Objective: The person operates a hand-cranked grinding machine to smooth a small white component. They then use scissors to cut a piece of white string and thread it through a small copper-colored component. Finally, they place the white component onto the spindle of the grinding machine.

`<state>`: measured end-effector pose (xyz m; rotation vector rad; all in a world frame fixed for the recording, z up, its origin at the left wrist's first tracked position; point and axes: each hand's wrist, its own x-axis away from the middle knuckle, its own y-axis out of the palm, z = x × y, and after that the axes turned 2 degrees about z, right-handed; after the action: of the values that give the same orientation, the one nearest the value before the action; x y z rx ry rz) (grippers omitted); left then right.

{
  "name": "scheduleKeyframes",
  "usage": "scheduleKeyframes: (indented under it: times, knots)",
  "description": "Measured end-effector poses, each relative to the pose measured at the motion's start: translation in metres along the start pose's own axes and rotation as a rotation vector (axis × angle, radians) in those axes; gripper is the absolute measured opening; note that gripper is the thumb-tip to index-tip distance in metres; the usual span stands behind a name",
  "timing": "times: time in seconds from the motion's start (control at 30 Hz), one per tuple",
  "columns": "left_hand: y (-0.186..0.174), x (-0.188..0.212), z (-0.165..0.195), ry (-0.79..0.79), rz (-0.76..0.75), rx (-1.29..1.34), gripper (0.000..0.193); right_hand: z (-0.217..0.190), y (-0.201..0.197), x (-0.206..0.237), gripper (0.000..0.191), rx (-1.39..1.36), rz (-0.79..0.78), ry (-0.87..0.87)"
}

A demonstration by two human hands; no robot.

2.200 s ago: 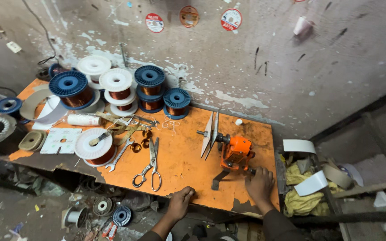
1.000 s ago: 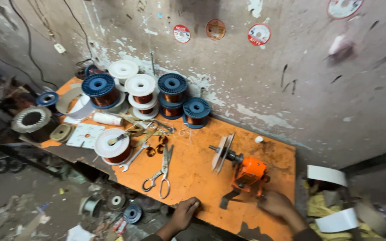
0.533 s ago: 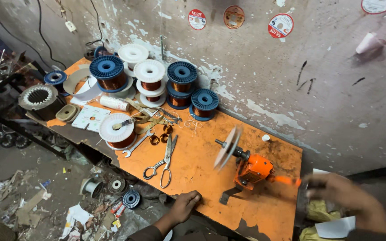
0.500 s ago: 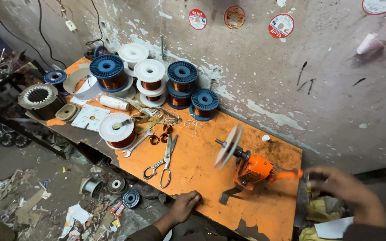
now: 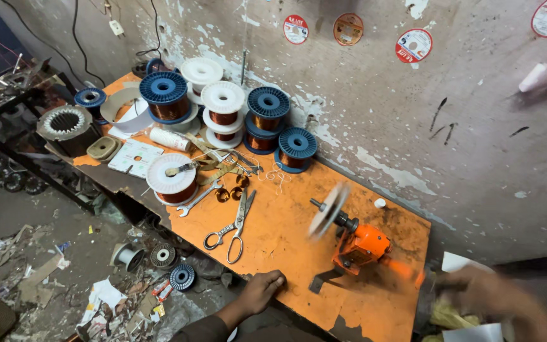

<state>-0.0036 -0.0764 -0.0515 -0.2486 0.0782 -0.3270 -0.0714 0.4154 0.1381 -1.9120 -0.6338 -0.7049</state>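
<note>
Right grip [image 5: 495, 297] blurred beside orange winder [image 5: 359, 246], left grip [image 5: 262, 289] on bench edge [image 5: 299, 297]

The right hand [image 5: 495, 297], off the bench's [image 5: 286, 240] right end, is smeared by motion, so its fingers and whatever it grips cannot be made out, and the bottom edge of the view cuts it off. The winder's [image 5: 359, 247] crank [image 5: 403, 269] and its disc [image 5: 327, 209] are blurred too, leaving their shapes unclear. The left hand [image 5: 261, 291] curls over the bench's near edge with its fingertips hidden beneath, its arm is cut off at the bottom, and the bench's near right corner runs out of view.
</note>
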Motion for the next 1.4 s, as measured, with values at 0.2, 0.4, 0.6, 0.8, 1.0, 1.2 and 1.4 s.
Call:
scheduleKeyframes:
  times: [0.2,0.4,0.6,0.8,1.0,1.2,1.4]
  knots:
    - [0.004,0.002,-0.004,0.034,0.002,-0.022,0.023,-0.03,0.063,-0.081,0.034,0.647,0.466,0.109]
    - [0.005,0.008,-0.014,0.11,0.057,-0.014,0.021,-0.002,0.015,-0.01,0.048,-0.077,-0.167,-0.43]
    - [0.004,0.009,-0.021,0.06,0.02,-0.043,0.022,-0.031,0.069,-0.085,0.041,0.382,0.442,0.012]
    - [0.005,0.017,-0.025,0.107,0.06,-0.013,0.021,0.009,0.023,-0.036,0.045,0.06,-0.095,-0.118]
    - [0.006,0.017,-0.03,0.09,0.051,-0.07,0.021,-0.037,0.095,-0.094,0.026,0.388,0.364,-0.14]
    - [0.009,0.019,-0.034,0.066,0.056,-0.079,0.022,-0.03,0.006,-0.005,0.025,-0.235,-0.049,-0.318]
    - [0.009,0.021,-0.033,0.117,0.072,-0.088,0.021,-0.075,0.105,-0.054,0.034,0.416,0.304,-0.185]
